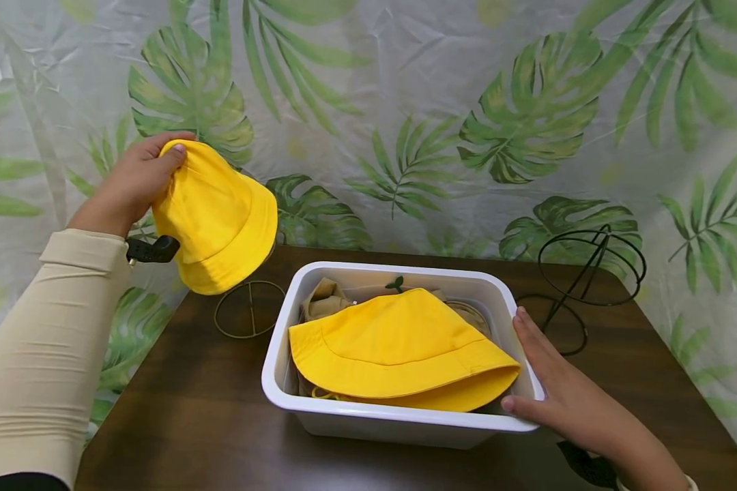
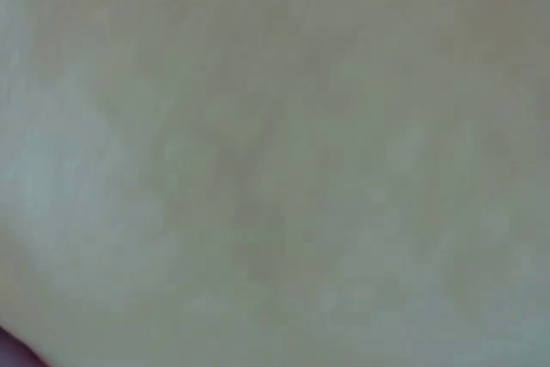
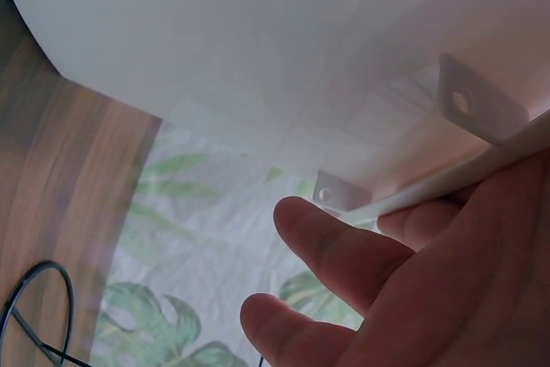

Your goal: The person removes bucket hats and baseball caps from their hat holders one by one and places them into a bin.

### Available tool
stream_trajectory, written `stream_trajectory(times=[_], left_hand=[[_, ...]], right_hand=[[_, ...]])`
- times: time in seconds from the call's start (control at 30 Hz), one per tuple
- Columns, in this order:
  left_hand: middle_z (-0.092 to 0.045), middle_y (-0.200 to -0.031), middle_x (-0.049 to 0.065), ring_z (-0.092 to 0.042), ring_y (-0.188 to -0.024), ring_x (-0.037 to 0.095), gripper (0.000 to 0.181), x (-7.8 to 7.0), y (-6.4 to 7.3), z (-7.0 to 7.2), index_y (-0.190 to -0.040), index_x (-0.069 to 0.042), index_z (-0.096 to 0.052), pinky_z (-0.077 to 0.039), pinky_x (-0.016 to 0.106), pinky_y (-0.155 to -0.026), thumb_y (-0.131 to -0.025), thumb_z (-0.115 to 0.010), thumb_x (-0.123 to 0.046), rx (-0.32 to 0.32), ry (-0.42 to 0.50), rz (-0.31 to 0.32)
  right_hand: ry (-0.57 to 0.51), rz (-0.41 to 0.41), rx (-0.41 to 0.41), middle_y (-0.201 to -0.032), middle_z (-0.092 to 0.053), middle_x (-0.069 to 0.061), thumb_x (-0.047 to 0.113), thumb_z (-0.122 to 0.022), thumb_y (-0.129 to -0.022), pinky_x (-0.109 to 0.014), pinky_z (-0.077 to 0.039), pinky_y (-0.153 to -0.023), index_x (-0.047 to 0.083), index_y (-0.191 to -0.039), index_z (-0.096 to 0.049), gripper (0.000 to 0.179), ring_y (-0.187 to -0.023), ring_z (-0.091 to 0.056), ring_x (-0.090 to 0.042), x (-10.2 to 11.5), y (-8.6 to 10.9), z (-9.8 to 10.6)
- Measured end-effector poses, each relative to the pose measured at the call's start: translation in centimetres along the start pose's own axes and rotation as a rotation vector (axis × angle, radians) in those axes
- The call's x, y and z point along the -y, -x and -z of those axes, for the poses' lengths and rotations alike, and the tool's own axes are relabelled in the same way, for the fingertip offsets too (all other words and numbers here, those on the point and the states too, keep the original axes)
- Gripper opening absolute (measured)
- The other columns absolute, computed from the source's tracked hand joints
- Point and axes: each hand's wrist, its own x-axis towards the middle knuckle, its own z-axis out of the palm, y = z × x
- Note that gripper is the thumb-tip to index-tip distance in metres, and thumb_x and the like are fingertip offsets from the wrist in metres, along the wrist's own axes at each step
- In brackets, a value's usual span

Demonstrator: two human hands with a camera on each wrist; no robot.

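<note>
In the head view my left hand [image 1: 136,174] pinches a yellow bucket hat [image 1: 218,215] by its crown, raised at the left with the brim tilted down to the right. The hat overlaps a wire stand [image 1: 250,310], whose ring base shows below it. My right hand [image 1: 580,395] rests at the right rim of a white plastic tub [image 1: 344,404], thumb over the front corner. Below that rim, in the right wrist view, its fingers [image 3: 331,242] extend loosely. Another yellow hat [image 1: 399,348] lies on top in the tub. The left wrist view is only a blur.
Beige and brown hats or cloths [image 1: 327,300] lie under the yellow hat in the tub, one with a small green sprout [image 1: 396,284]. A black wire stand [image 1: 568,293] is at the back right of the dark wooden table [image 1: 178,409]. A leaf-print sheet [image 1: 417,82] hangs behind.
</note>
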Motion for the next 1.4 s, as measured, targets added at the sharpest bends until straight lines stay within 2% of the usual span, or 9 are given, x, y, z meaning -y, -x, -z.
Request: stream_trajectory(times=[0.1,0.23,0.47,0.67,0.8,0.97,1.07,1.27,1.4], left_hand=[[-0.028,-0.157,0.003,-0.038,-0.136,0.019,0.055,0.2,0.0,0.6,-0.155,-0.034,-0.032,-0.046,0.023,-0.096,-0.102,-0.037,-0.046,-0.008,0.095,0.038],[-0.040,-0.142,-0.003,-0.050,-0.115,0.011,0.054,0.7,0.1,1.5,-0.154,-0.031,-0.037,-0.052,0.016,-0.075,-0.101,-0.042,-0.043,-0.038,0.170,0.055],[-0.043,-0.134,-0.005,-0.052,-0.102,0.006,0.056,1.0,0.8,2.8,-0.155,-0.031,-0.036,-0.052,0.015,-0.070,-0.101,-0.042,-0.045,-0.101,0.089,0.055],[-0.046,-0.123,-0.010,-0.053,-0.097,0.004,0.054,1.3,1.3,3.5,-0.153,-0.029,-0.039,-0.051,0.013,-0.069,-0.101,-0.045,-0.042,-0.144,0.153,0.025],[-0.046,-0.131,-0.005,-0.053,-0.100,0.004,0.055,0.8,1.9,3.9,-0.153,-0.028,-0.039,-0.051,0.012,-0.070,-0.100,-0.047,-0.042,-0.133,0.145,-0.030],[-0.036,-0.150,0.003,-0.051,-0.114,0.011,0.055,-1.3,2.7,3.1,-0.152,-0.032,-0.042,-0.049,0.011,-0.074,-0.099,-0.048,-0.046,-0.084,0.042,-0.111],[-0.038,-0.152,0.001,-0.047,-0.122,0.015,0.052,-3.1,3.3,1.9,-0.150,-0.033,-0.044,-0.046,0.010,-0.077,-0.100,-0.048,-0.046,-0.065,-0.032,-0.191],[-0.048,-0.143,0.004,-0.055,-0.108,0.013,0.045,-7.1,4.5,-1.4,-0.147,-0.027,-0.051,-0.048,0.011,-0.076,-0.103,-0.048,-0.036,0.029,-0.122,-0.393],[-0.049,-0.144,0.005,-0.055,-0.108,0.015,0.042,-9.2,5.0,-3.5,-0.146,-0.023,-0.052,-0.047,0.013,-0.078,-0.105,-0.046,-0.027,0.103,-0.201,-0.531]], right_hand=[[0.002,0.000,0.000,-0.166,0.009,0.001,0.036,-0.072,-0.088,-0.072,-0.037,-0.094,0.021,-0.161,0.003,0.105,-0.140,-0.025,-0.048,0.0,0.0,0.1],[0.003,-0.006,0.002,-0.166,0.008,0.001,0.038,-0.071,-0.088,-0.072,-0.037,-0.094,0.021,-0.161,0.003,0.105,-0.140,-0.026,-0.048,0.0,-0.1,0.1],[-0.002,-0.017,0.005,-0.166,0.008,0.002,0.040,-0.071,-0.088,-0.073,-0.037,-0.093,0.022,-0.161,0.003,0.105,-0.141,-0.025,-0.048,0.0,0.0,0.0],[-0.001,-0.016,0.002,-0.166,0.009,0.002,0.038,-0.072,-0.088,-0.073,-0.036,-0.094,0.022,-0.161,0.003,0.106,-0.141,-0.024,-0.048,0.1,0.1,0.1],[-0.011,-0.018,0.012,-0.166,0.009,0.003,0.037,-0.072,-0.089,-0.074,-0.034,-0.095,0.023,-0.161,0.003,0.105,-0.142,-0.023,-0.048,0.1,0.1,0.1],[-0.014,-0.025,0.012,-0.166,0.009,0.003,0.037,-0.071,-0.089,-0.075,-0.033,-0.094,0.023,-0.161,0.004,0.105,-0.141,-0.022,-0.049,0.1,0.2,0.1],[-0.020,-0.022,0.009,-0.166,0.009,0.001,0.037,-0.071,-0.089,-0.074,-0.034,-0.094,0.023,-0.161,0.004,0.105,-0.141,-0.022,-0.049,0.1,0.3,0.1],[-0.024,-0.021,0.009,-0.166,0.008,0.001,0.037,-0.071,-0.089,-0.074,-0.034,-0.095,0.023,-0.160,0.004,0.105,-0.141,-0.023,-0.048,0.0,0.3,0.0],[-0.034,-0.024,0.016,-0.166,0.008,0.000,0.037,-0.071,-0.089,-0.074,-0.033,-0.095,0.024,-0.160,0.005,0.105,-0.141,-0.021,-0.049,0.0,0.4,0.1]])
